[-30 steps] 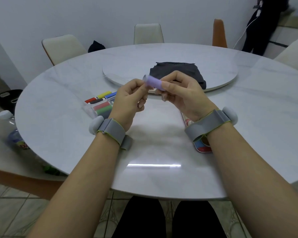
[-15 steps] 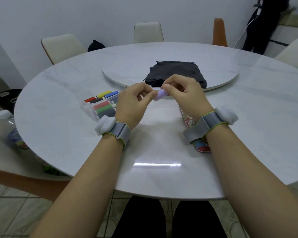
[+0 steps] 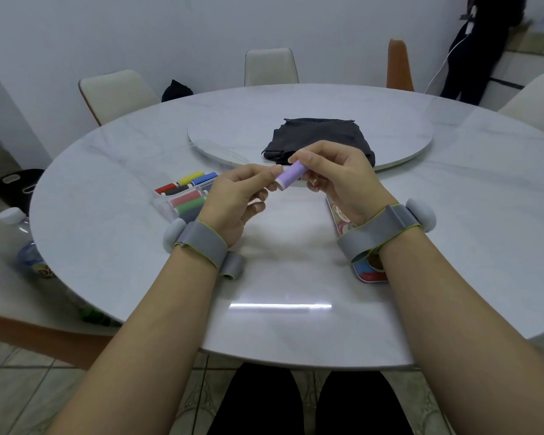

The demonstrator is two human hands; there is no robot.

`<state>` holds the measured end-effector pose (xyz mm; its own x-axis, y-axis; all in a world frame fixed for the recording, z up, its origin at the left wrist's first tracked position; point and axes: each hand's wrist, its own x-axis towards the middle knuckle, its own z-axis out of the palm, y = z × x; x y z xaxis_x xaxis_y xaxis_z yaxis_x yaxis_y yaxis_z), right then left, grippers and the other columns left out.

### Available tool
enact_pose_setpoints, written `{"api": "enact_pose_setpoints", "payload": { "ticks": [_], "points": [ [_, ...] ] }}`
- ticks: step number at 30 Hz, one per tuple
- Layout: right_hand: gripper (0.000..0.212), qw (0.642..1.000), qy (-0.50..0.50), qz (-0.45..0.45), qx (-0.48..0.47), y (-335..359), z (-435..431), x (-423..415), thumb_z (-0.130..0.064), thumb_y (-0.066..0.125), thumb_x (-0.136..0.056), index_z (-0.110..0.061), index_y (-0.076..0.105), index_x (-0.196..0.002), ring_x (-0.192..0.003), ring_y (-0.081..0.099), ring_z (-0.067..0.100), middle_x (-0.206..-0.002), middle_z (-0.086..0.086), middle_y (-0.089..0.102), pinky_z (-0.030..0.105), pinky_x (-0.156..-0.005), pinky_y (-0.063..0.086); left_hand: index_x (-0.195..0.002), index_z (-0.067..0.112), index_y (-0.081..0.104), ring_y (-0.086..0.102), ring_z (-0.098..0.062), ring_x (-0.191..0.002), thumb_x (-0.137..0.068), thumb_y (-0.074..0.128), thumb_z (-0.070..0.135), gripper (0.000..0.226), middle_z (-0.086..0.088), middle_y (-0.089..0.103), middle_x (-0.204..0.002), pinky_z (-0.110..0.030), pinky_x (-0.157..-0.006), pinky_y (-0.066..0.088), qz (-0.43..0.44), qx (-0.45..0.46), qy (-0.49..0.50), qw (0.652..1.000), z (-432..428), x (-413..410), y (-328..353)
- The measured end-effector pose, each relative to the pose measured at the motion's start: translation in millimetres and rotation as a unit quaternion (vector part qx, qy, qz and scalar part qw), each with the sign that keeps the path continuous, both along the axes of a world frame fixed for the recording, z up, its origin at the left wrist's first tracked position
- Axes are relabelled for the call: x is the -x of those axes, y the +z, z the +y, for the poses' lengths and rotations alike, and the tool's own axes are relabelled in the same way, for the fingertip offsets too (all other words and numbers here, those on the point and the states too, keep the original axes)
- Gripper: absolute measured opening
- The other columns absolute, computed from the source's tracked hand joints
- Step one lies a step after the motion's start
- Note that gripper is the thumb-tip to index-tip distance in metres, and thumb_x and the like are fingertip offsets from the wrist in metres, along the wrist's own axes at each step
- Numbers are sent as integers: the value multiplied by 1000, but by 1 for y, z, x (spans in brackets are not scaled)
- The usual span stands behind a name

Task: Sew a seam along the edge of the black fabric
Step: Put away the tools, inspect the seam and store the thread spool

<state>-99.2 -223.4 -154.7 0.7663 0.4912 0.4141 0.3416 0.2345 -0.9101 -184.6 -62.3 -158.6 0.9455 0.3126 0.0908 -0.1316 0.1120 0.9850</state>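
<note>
As right hand [image 3: 338, 180] grips lilac spool [image 3: 290, 176] — left hand [image 3: 234, 200] pinches its end.

A round white marble table [image 3: 107, 246] fills the scene, with a raised turntable [image 3: 405, 146] at its centre. Beyond the table's far edge stand two cream chairs [image 3: 117, 92] [image 3: 270, 67] and an orange chair [image 3: 399, 65]. A plastic bottle [image 3: 22, 237] sits left of the table.

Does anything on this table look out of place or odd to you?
Nothing is spilled or broken. One oddity: the right hand holds a lilac thread spool, with the left hand pinching at its end, yet the folded fabric on the turntable is black. A dark spool lies in the clear box.
</note>
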Motion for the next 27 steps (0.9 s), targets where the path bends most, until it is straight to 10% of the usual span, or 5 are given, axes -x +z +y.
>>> {"api": "enact_pose_setpoints", "payload": {
  "ticks": [17,27],
  "points": [
    [15,996,-22,22,-83,2,2,5,-1,74,-85,4,66,-97,-75,70,27,-83,16,71,37,-76,58,-86,15,71,52,-3,-57,-91,69,23,10,7,57,-68,-13,-51,40,29,162,-8,986,2,-3,-1],
    [22,986,-106,-107,75,-2,5,4,-1,74,-83,-4,69,-105,-71,70,31,-85,18,61,38,-69,62,-92,0,72,59,-10,-56,-89,73,18,17,-1,62,-65,-21,-52,48,-42,-63,123,990,-1,-7,-5]
  ]
}}
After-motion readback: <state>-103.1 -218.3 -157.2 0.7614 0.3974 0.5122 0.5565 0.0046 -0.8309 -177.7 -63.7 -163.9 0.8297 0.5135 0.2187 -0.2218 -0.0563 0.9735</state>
